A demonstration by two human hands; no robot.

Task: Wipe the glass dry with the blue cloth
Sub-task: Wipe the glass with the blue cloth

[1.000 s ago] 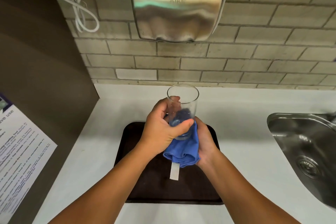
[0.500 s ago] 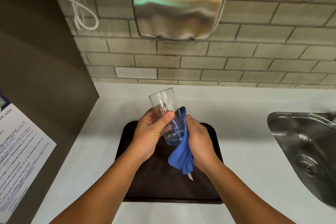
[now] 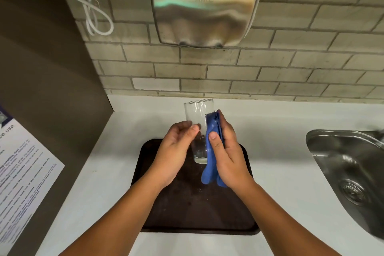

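A printed paper (image 3: 22, 174) is stuck on the dark wall at the far left. On the white table (image 3: 83, 203) a dark tray (image 3: 195, 214) is laid, likely to catch drips. Above the tray the glass (image 3: 199, 129) is held upright and off the table. It is gripped on its left side by the left hand (image 3: 174, 151), with the thumb pressed on the front, so the grip is closed on the glass and it is kept steady. The blue cloth (image 3: 212, 147) is pressed flat against the right side of the glass by the right hand (image 3: 227, 151), whose grip is clamped on the cloth so the wall can be rubbed dry. A metal sink (image 3: 349, 168) is seen at the far right
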